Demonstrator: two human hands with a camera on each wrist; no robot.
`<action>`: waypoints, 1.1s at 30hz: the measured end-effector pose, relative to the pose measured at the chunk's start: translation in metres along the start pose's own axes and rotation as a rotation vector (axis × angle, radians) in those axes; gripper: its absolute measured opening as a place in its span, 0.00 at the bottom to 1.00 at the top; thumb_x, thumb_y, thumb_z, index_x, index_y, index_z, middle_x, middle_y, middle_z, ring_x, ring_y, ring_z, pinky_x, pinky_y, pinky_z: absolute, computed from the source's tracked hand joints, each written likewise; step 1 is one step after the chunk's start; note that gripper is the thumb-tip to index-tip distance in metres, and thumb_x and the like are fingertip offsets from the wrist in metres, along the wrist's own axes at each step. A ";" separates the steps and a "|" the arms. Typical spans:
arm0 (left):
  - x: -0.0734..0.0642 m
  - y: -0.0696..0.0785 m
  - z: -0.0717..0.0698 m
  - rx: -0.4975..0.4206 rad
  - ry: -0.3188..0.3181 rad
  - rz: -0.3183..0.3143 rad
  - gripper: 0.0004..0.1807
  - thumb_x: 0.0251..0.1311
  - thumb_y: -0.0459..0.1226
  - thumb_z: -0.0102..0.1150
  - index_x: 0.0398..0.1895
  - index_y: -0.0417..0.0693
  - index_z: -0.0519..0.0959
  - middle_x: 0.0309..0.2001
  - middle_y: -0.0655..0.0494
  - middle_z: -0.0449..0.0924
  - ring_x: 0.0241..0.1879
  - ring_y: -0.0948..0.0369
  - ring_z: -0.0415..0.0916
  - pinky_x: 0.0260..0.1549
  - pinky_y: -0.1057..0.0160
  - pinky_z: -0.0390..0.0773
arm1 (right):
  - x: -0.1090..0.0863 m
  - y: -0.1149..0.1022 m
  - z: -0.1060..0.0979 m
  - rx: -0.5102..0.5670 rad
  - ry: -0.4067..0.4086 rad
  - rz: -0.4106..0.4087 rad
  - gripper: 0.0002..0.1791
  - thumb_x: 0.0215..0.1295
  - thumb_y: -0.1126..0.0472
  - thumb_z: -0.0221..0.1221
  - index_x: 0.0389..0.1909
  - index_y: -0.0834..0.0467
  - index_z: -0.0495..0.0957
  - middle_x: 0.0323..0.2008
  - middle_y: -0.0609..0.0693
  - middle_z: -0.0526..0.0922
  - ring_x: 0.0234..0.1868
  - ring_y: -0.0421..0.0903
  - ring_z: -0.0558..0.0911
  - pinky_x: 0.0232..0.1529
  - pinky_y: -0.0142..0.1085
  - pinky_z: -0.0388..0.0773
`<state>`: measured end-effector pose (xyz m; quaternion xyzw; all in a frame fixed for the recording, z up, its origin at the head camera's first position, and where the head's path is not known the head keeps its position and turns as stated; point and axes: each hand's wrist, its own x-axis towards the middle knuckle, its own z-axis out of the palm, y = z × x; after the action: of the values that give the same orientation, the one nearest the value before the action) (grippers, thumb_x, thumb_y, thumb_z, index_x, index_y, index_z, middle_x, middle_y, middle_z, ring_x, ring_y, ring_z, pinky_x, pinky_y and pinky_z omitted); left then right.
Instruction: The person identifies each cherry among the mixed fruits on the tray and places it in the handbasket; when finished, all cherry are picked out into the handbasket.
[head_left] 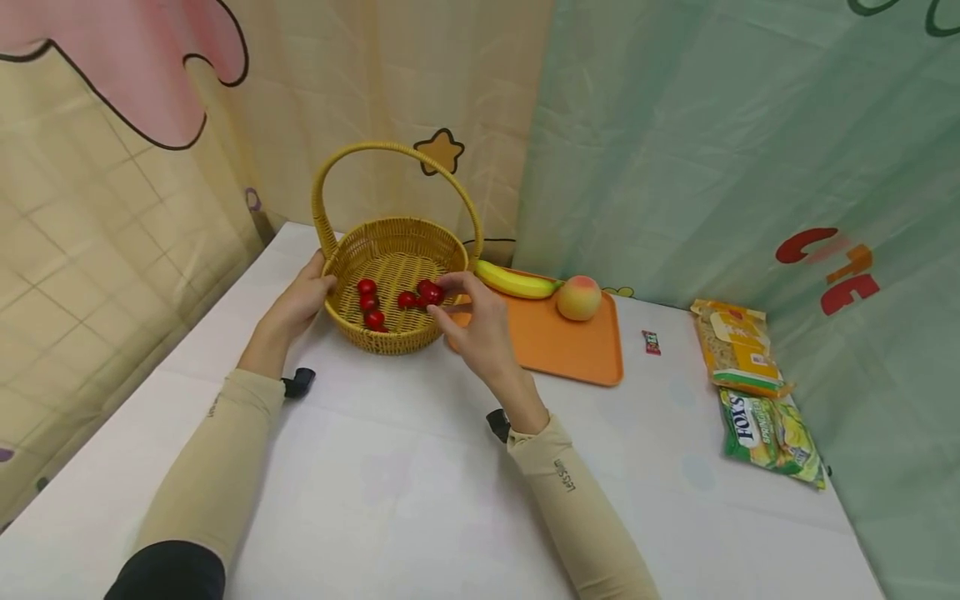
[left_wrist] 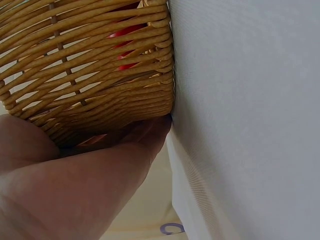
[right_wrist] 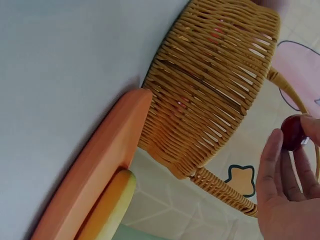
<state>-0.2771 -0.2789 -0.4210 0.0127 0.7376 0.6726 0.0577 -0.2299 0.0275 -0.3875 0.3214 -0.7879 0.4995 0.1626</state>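
A yellow wicker basket (head_left: 393,337) with a tall arched handle (head_left: 386,146) stands on the white table. My left hand (head_left: 300,296) grips its left side; in the left wrist view the fingers (left_wrist: 145,135) reach along the woven wall near the tabletop. Over the right part of the basket, my right hand (head_left: 480,325) pinches a dark red, shiny cherry (right_wrist: 293,132) between thumb and fingers, above rim level in the right wrist view. Several more red cherries (head_left: 369,303) lie in a row on the basket floor, and another cherry (head_left: 407,299) lies nearer the right hand.
An orange tray (head_left: 570,350) sits against the basket's right side, with a banana (head_left: 517,282) and a peach (head_left: 578,298) along its back edge. Farther right are a small red candy (head_left: 651,342), a yellow-orange snack bag (head_left: 738,346) and a green Fox's bag (head_left: 772,437). Curtains (head_left: 675,167) hang behind.
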 end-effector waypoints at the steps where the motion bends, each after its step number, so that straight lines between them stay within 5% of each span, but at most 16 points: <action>1: 0.000 0.001 0.000 0.000 0.000 -0.002 0.41 0.76 0.26 0.26 0.87 0.49 0.29 0.87 0.48 0.26 0.85 0.53 0.24 0.82 0.50 0.28 | 0.000 0.001 0.000 -0.004 -0.008 0.016 0.20 0.67 0.68 0.69 0.58 0.64 0.78 0.54 0.57 0.85 0.53 0.50 0.86 0.47 0.46 0.89; 13: 0.003 0.007 -0.001 0.014 0.005 0.007 0.40 0.76 0.26 0.27 0.87 0.49 0.31 0.87 0.46 0.28 0.85 0.51 0.27 0.82 0.48 0.29 | 0.005 0.008 -0.007 -0.035 -0.032 0.069 0.15 0.69 0.68 0.66 0.55 0.66 0.81 0.52 0.60 0.85 0.54 0.59 0.85 0.50 0.42 0.88; 25: -0.007 0.020 0.009 -0.006 -0.006 -0.034 0.41 0.74 0.24 0.27 0.87 0.47 0.30 0.86 0.45 0.26 0.85 0.50 0.26 0.82 0.48 0.30 | 0.002 0.016 -0.019 -0.076 0.001 0.072 0.13 0.70 0.67 0.66 0.54 0.62 0.84 0.53 0.54 0.87 0.53 0.50 0.85 0.48 0.40 0.88; 33: -0.005 0.000 0.003 0.018 0.014 -0.024 0.41 0.76 0.26 0.27 0.87 0.52 0.30 0.87 0.49 0.27 0.85 0.52 0.26 0.82 0.47 0.30 | 0.003 0.020 -0.020 -0.089 -0.011 0.076 0.12 0.71 0.66 0.65 0.52 0.63 0.85 0.51 0.55 0.87 0.52 0.51 0.85 0.48 0.42 0.88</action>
<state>-0.2717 -0.2768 -0.4210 -0.0002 0.7443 0.6652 0.0605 -0.2467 0.0504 -0.3902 0.2866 -0.8218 0.4679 0.1535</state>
